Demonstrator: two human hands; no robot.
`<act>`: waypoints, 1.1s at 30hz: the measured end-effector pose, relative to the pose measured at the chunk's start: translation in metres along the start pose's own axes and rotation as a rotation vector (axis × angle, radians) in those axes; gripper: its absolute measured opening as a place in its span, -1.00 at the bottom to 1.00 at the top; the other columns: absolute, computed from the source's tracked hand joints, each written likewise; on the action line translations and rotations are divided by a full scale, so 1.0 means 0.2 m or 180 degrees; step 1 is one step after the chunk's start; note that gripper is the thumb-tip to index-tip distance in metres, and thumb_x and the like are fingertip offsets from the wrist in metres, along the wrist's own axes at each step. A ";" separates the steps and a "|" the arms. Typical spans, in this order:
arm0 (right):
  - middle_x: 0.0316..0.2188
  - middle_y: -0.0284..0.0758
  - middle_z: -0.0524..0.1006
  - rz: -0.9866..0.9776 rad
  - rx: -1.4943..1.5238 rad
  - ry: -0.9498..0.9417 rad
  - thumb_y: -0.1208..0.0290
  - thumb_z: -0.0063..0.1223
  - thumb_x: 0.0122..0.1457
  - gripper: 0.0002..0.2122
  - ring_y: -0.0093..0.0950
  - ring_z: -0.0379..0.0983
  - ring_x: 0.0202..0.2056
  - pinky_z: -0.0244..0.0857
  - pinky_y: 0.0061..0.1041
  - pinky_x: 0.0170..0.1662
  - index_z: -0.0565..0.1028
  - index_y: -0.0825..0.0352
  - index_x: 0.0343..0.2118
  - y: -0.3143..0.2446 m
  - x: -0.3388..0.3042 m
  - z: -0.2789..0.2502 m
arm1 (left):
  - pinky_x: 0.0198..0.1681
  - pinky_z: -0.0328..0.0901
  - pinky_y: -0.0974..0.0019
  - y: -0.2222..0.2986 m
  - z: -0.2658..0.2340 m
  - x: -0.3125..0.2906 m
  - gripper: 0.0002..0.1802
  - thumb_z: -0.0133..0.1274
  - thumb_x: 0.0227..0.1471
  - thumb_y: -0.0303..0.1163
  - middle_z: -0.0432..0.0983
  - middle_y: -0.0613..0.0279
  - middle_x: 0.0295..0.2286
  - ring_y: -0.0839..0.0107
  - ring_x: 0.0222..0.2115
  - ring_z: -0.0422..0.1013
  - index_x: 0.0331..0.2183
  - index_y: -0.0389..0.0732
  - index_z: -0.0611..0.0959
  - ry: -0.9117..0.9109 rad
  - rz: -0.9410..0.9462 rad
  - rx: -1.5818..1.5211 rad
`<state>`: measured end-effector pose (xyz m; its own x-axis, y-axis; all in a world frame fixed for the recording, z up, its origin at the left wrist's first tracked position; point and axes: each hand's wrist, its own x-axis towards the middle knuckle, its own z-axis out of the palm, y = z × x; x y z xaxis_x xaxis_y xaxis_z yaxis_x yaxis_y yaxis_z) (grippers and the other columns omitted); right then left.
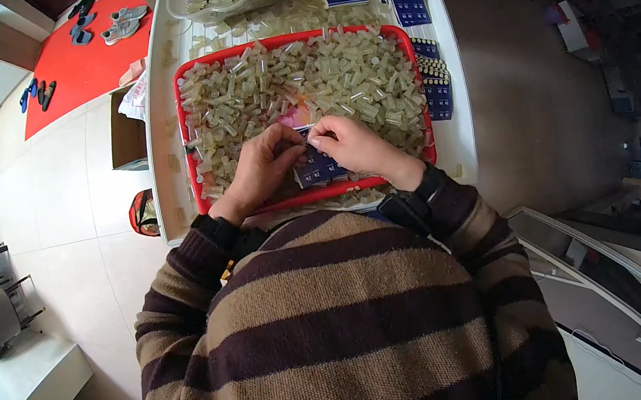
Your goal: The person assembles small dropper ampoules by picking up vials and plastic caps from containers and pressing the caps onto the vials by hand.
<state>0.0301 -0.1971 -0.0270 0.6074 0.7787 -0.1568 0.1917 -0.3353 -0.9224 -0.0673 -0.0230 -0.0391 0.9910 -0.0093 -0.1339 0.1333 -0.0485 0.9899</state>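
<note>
Centrally, a blue card (322, 171) lay beneath your left hand (268, 162) and right hand (358, 145), over the near side of a red tray (187, 137) of pale tubes (372, 90). Your 2 thumbs pressed against their forefingers; anything pinched was too small to tell.

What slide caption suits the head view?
Left hand and right hand close together at a blue card over a red tray of small tubes.

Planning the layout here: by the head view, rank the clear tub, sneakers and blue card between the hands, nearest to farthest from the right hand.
From the right hand:
1. Blue card: just to its left
2. Clear tub: ahead and left, beyond the red tray
3. Sneakers: far left, on the red mat
</note>
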 end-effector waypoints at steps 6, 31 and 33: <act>-0.52 -0.43 0.45 0.0132 -0.0153 0.0082 0.45 -0.02 0.15 -0.87 -0.66 0.30 -0.44 0.25 -0.57 -0.34 0.46 0.43 -0.37 0.00 0.01 0.01 | -0.30 0.35 0.46 -0.02 0.00 0.00 -0.88 0.02 0.07 -0.56 0.48 0.27 -0.41 0.55 -0.39 0.43 -0.28 -0.32 0.50 0.0017 0.0077 0.0142; -0.55 -0.38 0.45 -0.0401 0.0501 0.0377 0.44 -0.01 0.17 -0.88 -0.59 0.37 -0.56 0.27 -0.58 -0.47 0.40 0.40 -0.36 0.12 0.04 0.04 | -0.29 0.33 0.47 0.08 0.00 0.01 -0.87 0.00 0.08 -0.54 0.48 0.32 -0.43 0.58 -0.41 0.39 -0.26 -0.32 0.51 -0.0077 -0.0025 -0.0018; -0.50 -0.45 0.42 -0.0111 0.0398 0.0370 0.47 -0.06 0.21 -0.90 -0.70 0.34 -0.53 0.27 -0.67 -0.47 0.37 0.39 -0.29 0.12 0.04 0.03 | -0.30 0.34 0.47 0.11 -0.02 0.04 -0.85 0.02 0.08 -0.52 0.48 0.32 -0.44 0.58 -0.42 0.40 -0.25 -0.31 0.52 -0.0251 0.0050 0.0157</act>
<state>0.0354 -0.1965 -0.0529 0.6885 0.7197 -0.0889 0.1211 -0.2350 -0.9644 -0.0563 -0.0192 -0.0173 0.9883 -0.0889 -0.1236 0.1149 -0.0968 0.9886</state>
